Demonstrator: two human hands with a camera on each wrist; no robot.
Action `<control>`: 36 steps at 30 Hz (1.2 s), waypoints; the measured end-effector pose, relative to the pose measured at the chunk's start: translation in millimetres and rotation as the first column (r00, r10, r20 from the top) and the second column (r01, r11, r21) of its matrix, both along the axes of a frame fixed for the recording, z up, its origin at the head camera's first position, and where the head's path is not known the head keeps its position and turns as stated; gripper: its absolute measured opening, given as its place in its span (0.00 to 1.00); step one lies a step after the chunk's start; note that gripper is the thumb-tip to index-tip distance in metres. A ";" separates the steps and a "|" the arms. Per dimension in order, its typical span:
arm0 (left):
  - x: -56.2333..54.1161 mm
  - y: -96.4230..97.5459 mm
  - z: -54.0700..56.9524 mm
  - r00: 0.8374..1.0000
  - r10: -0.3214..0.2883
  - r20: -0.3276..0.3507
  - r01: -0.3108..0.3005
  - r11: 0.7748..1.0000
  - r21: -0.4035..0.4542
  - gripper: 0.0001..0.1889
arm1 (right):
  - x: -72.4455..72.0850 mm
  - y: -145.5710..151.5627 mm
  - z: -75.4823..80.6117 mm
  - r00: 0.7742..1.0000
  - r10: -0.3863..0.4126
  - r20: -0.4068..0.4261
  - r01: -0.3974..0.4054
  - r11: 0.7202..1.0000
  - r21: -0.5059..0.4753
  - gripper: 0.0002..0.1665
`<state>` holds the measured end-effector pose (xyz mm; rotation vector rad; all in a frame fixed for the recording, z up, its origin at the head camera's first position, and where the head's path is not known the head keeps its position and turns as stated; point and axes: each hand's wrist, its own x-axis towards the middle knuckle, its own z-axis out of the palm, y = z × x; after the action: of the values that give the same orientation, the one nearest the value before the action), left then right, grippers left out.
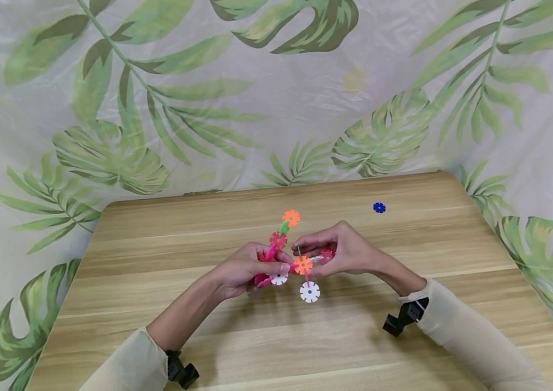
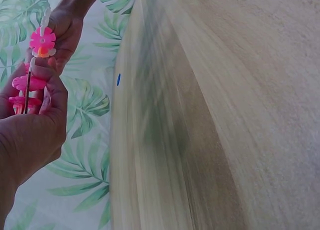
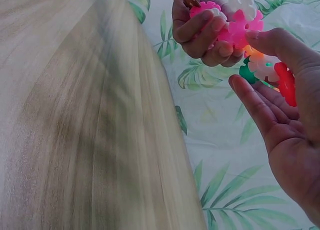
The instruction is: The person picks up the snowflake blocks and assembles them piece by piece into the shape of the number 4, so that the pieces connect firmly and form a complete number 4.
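Note:
Both hands are on one linked build of notched plastic discs above the table. My left hand [image 1: 237, 271] grips its pink part, with a white disc [image 1: 279, 278] under the thumb. An arm of the build rises past these fingers through a red disc [image 1: 278, 240] and a green disc to an orange disc [image 1: 291, 218]. My right hand [image 1: 354, 251] holds the other side, thumb against a pink disc [image 3: 240, 29] in the right wrist view. A red disc [image 3: 286, 84] lies within its grasp, and its index finger reaches under a green disc [image 3: 247, 74]. A white disc [image 1: 309, 292] hangs lowest.
A single blue disc [image 1: 379, 207] lies near the back right of the wooden table [image 1: 159, 320]. Behind the table hangs a leaf-patterned cloth [image 1: 266, 130]. A small black camera [image 1: 406, 316] sits on the right wrist, another [image 1: 181, 370] on the left.

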<state>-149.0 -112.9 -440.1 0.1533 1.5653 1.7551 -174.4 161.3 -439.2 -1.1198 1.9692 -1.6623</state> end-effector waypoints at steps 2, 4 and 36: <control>0.0 -0.4 -0.3 1.000 -0.002 -0.004 0.002 1.000 0.004 0.05 | 0.9 -0.5 1.4 1.000 0.001 0.003 -0.001 1.000 0.002 0.32; 0.0 -0.8 -0.1 1.000 -0.001 -0.004 0.001 1.000 0.008 0.05 | 1.6 -1.0 2.6 1.000 0.001 0.000 -0.001 1.000 0.000 0.32; -3.0 -9.7 2.9 1.000 0.008 -0.017 -0.009 0.998 -0.062 0.11 | -9.8 30.3 -3.7 0.994 -0.040 -0.104 0.050 0.994 0.096 0.35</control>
<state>-151.9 -122.5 -437.2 0.1312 1.6330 1.7139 -184.2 191.6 -443.0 -1.1532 2.1300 -1.5391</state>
